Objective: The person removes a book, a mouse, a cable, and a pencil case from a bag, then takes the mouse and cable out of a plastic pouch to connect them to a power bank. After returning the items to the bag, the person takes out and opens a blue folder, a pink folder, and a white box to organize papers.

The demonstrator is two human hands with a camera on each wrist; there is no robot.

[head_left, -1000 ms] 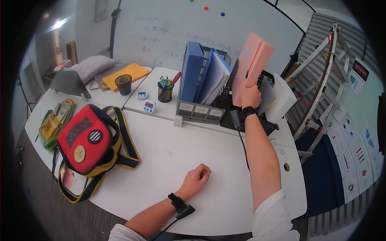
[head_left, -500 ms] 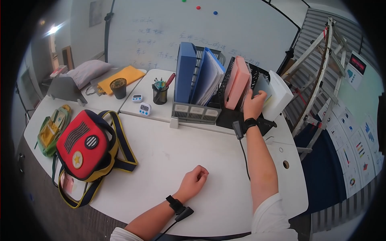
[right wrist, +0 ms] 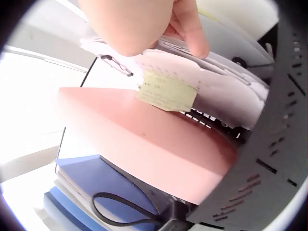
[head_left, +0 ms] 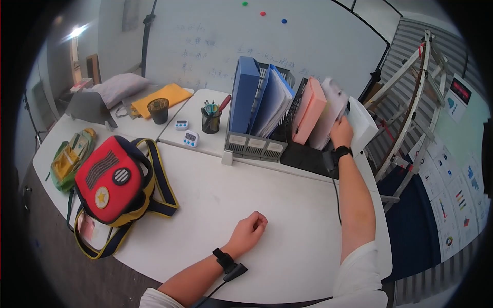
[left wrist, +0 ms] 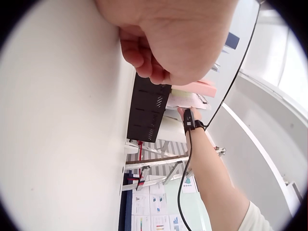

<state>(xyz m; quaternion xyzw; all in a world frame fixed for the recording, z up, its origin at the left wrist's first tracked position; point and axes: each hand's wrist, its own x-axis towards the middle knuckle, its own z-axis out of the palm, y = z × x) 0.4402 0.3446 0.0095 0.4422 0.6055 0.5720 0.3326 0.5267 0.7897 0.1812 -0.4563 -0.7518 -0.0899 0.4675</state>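
My right hand [head_left: 341, 132] grips a stack of white papers [right wrist: 216, 91] standing in the black file holder [head_left: 308, 163]. In the right wrist view a black clip [right wrist: 115, 66] sits on the stack, and a yellow sticky note [right wrist: 166, 91] shows on its face. Just left of the papers, the pink file box [head_left: 309, 110] stands leaning in the same holder. My left hand [head_left: 248, 233] rests on the white table with loosely curled fingers [left wrist: 134, 53] and nothing in them.
A grey holder [head_left: 255, 149] with blue folders [head_left: 244, 97] stands left of the black one. Nearby are a pen cup [head_left: 210, 120] and two small timers [head_left: 191, 137]. A red backpack [head_left: 109, 179] lies at the table's left. Past the right edge stands a ladder [head_left: 411, 123].
My right hand has lowered the pink file box into the black holder, let it go, moved right and taken hold of the papers. My left hand has stayed in place.
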